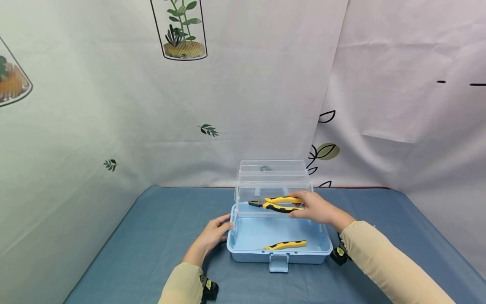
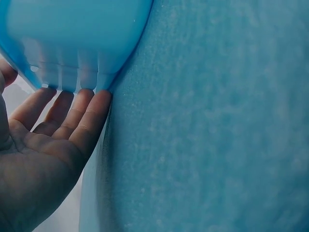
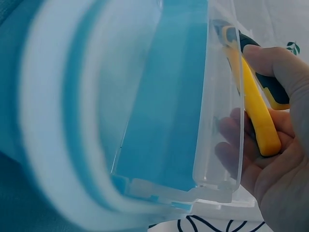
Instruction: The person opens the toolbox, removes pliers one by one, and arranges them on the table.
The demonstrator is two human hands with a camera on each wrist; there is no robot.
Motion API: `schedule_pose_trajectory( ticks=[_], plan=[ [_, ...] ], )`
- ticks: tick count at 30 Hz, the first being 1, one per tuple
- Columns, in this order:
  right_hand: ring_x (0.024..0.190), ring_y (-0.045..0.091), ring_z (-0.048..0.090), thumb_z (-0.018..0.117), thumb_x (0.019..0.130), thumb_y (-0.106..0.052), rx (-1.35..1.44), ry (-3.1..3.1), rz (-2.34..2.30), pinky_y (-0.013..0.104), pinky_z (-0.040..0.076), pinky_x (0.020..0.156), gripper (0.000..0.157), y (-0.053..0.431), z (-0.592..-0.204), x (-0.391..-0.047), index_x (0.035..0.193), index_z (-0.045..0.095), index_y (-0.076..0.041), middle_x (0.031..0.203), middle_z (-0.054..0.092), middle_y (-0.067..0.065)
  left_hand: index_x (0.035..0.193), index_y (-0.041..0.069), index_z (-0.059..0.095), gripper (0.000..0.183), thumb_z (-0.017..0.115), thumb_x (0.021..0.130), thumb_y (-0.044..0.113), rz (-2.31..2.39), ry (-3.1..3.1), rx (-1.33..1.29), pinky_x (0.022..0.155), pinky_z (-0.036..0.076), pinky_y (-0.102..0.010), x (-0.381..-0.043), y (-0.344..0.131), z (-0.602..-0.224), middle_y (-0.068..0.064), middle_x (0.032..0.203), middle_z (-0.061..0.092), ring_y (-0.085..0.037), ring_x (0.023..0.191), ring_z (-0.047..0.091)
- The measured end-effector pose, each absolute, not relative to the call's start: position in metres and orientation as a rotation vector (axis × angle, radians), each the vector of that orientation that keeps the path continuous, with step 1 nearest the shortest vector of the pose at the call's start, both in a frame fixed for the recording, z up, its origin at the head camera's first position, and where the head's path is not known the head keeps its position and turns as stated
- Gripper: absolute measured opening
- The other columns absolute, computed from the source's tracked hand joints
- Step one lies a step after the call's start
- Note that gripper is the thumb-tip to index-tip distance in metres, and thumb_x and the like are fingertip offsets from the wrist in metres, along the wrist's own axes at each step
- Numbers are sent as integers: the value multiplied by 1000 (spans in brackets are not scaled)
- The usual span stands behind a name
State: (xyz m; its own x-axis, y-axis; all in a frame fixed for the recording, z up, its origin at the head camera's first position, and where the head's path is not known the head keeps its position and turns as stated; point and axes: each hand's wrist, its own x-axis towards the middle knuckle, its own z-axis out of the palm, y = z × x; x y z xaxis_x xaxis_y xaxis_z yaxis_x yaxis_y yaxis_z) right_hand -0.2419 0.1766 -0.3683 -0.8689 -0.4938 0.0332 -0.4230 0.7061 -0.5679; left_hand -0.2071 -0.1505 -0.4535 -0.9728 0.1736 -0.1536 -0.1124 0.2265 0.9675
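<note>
Over the open light blue toolbox (image 1: pixel 279 256), my right hand (image 1: pixel 313 207) holds a pair of pliers (image 1: pixel 282 200) by yellow-and-black handles, jaws toward the left. In the right wrist view, thumb and fingers lie around the spread handles (image 3: pixel 260 121), behind the edge of a clear plastic tray (image 3: pixel 219 145). My left hand (image 1: pixel 212 234) is at the toolbox's left side; in the left wrist view its extended fingers (image 2: pixel 79 118) touch the blue wall (image 2: pixel 67 34). A tool with a yellow-and-black handle (image 1: pixel 285 245) lies inside near the front wall, its thin metal end pointing left.
The clear lid (image 1: pixel 273 169) stands raised at the toolbox's back. A blue latch (image 1: pixel 279 264) hangs down at its front. Blue cloth (image 1: pixel 163 236) covers the table, and white printed fabric (image 1: pixel 265 84) hangs behind and along both sides.
</note>
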Motion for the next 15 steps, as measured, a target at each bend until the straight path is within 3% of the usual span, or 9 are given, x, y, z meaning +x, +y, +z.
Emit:
schedule_pose_trajectory(
  ticks=[15],
  plan=[
    [108,30,58,70,84,-35,-757,2784,-942,40,54,83,65,180,-372,-236,134,49,1,122,58,16,145,5,37,56,54,94,24,1843,2250,50,89,53,-44,-207,-151,-454,-24,148,35,-35,123,50]
  ],
)
